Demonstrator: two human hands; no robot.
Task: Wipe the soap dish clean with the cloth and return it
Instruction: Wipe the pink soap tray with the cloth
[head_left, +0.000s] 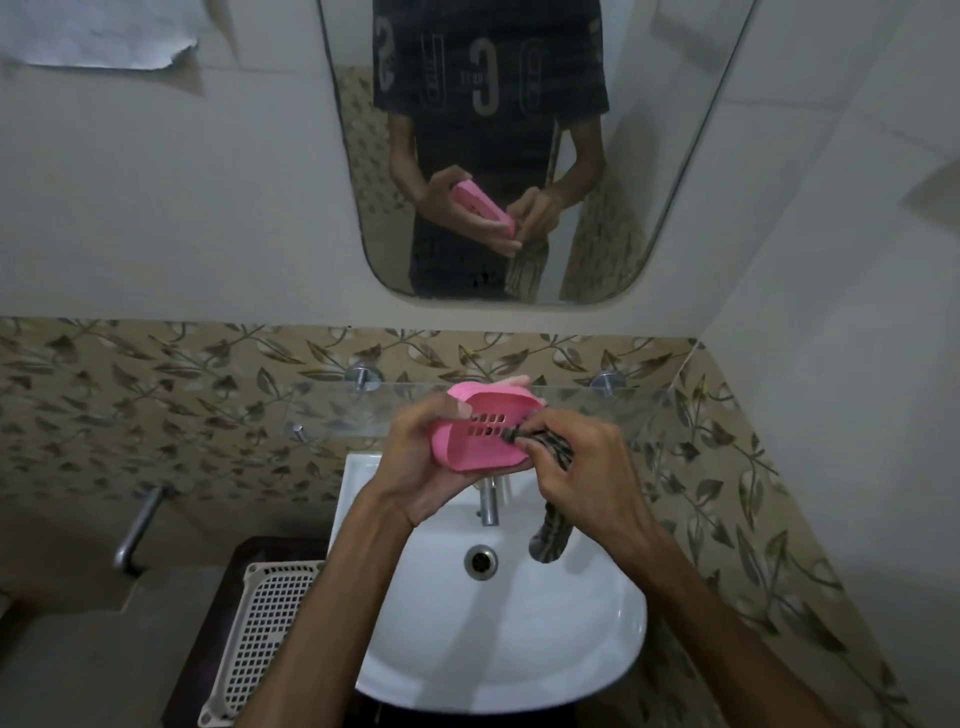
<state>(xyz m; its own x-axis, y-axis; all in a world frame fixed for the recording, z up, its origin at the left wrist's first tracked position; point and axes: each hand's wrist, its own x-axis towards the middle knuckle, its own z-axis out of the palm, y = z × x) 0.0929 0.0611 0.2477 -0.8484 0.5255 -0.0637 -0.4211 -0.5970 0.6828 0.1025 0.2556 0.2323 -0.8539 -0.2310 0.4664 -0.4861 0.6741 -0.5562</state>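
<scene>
A pink oval soap dish (493, 452) with drain slots is held tilted above the white basin, its inside facing me. My left hand (421, 457) grips its left end, thumb on the inner face. My right hand (587, 467) holds a striped brown cloth (553, 525), pressing a bunched end of it against the dish's right inner side. The rest of the cloth hangs down over the basin. A pink soap bar (465, 388) lies on the glass shelf just behind the dish.
A white basin (519, 649) with tap (488, 501) and drain (480, 561) lies below my hands. A glass shelf (649, 410) on metal pegs runs along the leaf-patterned tiles. A mirror (498, 156) hangs above. A perforated plastic tray (260, 639) sits at lower left, beside a wall tap (137, 530).
</scene>
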